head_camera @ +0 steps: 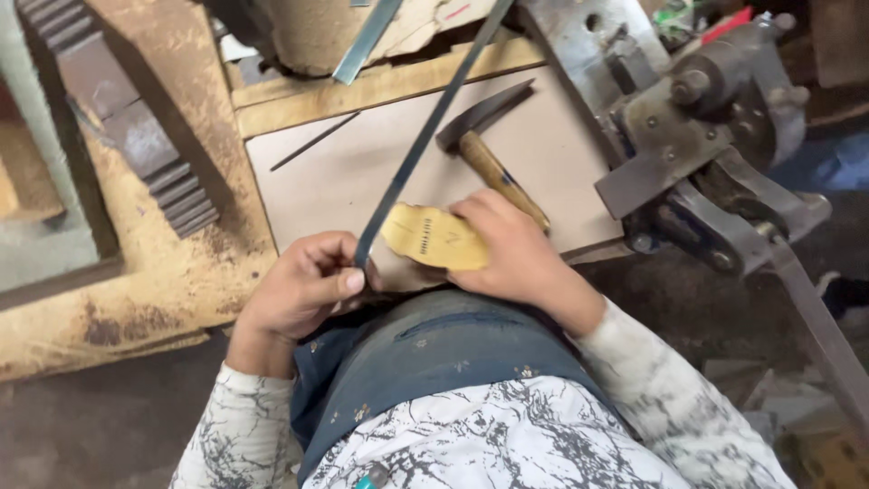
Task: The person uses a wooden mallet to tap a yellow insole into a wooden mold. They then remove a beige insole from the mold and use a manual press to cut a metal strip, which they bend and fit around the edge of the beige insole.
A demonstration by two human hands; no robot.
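At the far left a rusty yellow-painted machine frame (pixel 172 272) carries a dark toothed metal rack (pixel 136 136), well apart from the work. Right of it lies the pale brown flat board serving as tabletop (pixel 362 167), and everything below is placed from its near edge.

The left hand (pixel 303 290) sits at that near edge, left of centre. Its fingers (pixel 348 282) are pressed together, thumb against forefinger, pinching the lower end of a long thin dark steel strip (pixel 425 127). The strip's long axis runs from the pinch up and to the right, slanting across the tabletop and leaving the picture at the top; it looks raised off the board rather than lying on it, though that cannot be settled from this view.

Just right of the pinch, touching the strip's lower end or nearly so, is a flat yellow leaf-shaped template piece (pixel 434 237), its long axis roughly along the tabletop's edge. The right hand (pixel 511 249) covers its right half, fingers curled down over it and holding it; the left hand is the nearer one to the strip.

Beyond the right hand, farther onto the tabletop, a wooden-handled hammer with a dark head (pixel 493 149) lies untouched, handle pointing toward the wrist. At the tabletop's right edge stands a grey cast-metal lever machine (pixel 715 136).
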